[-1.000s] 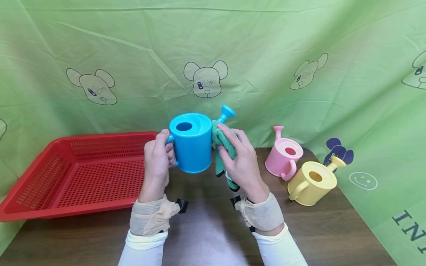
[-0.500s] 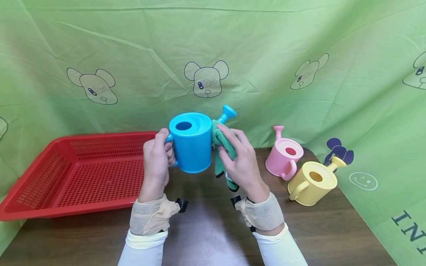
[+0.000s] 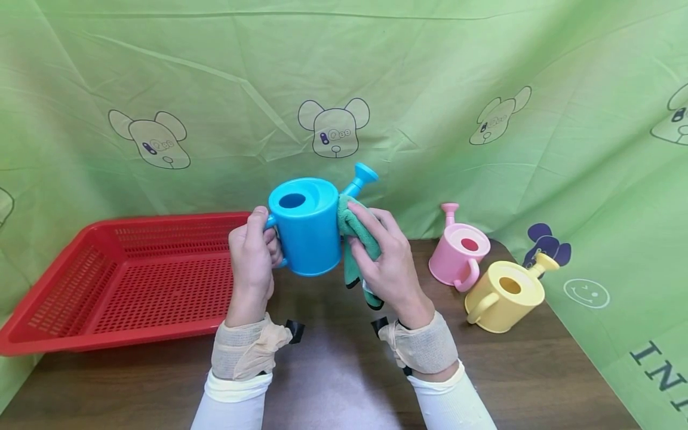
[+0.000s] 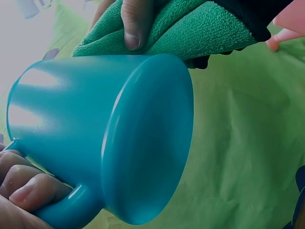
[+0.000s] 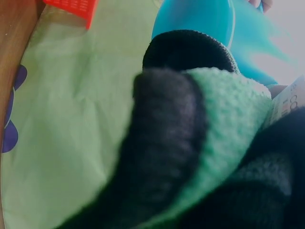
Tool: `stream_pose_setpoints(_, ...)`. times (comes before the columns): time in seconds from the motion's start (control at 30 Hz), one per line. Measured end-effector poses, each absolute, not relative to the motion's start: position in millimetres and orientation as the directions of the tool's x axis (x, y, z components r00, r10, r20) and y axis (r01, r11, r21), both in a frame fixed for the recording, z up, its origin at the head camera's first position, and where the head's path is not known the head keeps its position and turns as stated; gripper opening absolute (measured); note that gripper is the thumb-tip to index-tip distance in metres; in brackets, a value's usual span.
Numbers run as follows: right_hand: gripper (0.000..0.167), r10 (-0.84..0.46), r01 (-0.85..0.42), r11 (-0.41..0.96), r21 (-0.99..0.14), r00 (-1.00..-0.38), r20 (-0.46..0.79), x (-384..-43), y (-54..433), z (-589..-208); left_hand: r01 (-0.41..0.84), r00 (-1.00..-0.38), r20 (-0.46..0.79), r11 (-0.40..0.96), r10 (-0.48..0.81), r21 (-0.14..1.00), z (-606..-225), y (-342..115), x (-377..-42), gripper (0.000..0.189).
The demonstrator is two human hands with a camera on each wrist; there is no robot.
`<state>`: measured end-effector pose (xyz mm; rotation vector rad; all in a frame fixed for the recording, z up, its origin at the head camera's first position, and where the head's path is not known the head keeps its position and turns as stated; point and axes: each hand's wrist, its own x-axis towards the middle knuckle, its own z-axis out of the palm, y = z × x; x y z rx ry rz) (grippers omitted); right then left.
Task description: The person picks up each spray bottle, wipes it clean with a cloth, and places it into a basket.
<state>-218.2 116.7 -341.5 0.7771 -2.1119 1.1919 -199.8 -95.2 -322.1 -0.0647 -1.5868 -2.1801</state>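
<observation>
A blue watering can [image 3: 309, 239] is held up above the table, its spout pointing right. My left hand [image 3: 251, 257] grips its handle with curled fingers; the left wrist view shows those fingers [image 4: 35, 188] wrapped inside the handle. My right hand [image 3: 389, 257] pinches a folded green cloth [image 3: 355, 224] with black edging, pressing it against the can's right side just below the spout. In the left wrist view the cloth [image 4: 200, 31] touches the can's wall. Close and blurred, the cloth [image 5: 228, 109] hides most of the right hand in the right wrist view.
A red perforated basket [image 3: 91, 340] stands on the left of the wooden table [image 3: 333, 370]. To the right are a pink watering can [image 3: 454, 254] and, nearer, a yellow watering can [image 3: 502, 304]. A green printed curtain [image 3: 242, 89] hangs behind and along the right.
The blue watering can has shifted slightly left and up and tilts a little more. Both hands moved with it, the cloth staying against its side.
</observation>
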Motion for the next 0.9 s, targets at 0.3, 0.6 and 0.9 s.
stream_pose_setpoints(0.3, 0.054, -0.218, -0.752, 0.415, -0.513, -0.629, 0.746, -217.3, 112.5, -340.5, 0.382, -0.890, 0.282, -0.245, -0.359, 0.891, -321.1, -95.0, -200.0, 0.054)
stream_pose_setpoints(0.6, 0.054, -0.253, -0.757, 0.414, -0.506, -0.629, 0.735, -215.0, 109.5, -339.7, 0.393, -0.873, 0.269, -0.261, -0.407, 0.882, -320.3, -95.5, -200.4, 0.054)
stream_pose_setpoints(0.9, 0.053, -0.311, -0.768, 0.436, -0.469, -0.617, 0.723, -213.9, 108.0, -340.4, 0.485, -0.823, 0.302, -0.319, -0.481, 0.814, -318.5, -96.3, -200.5, 0.053)
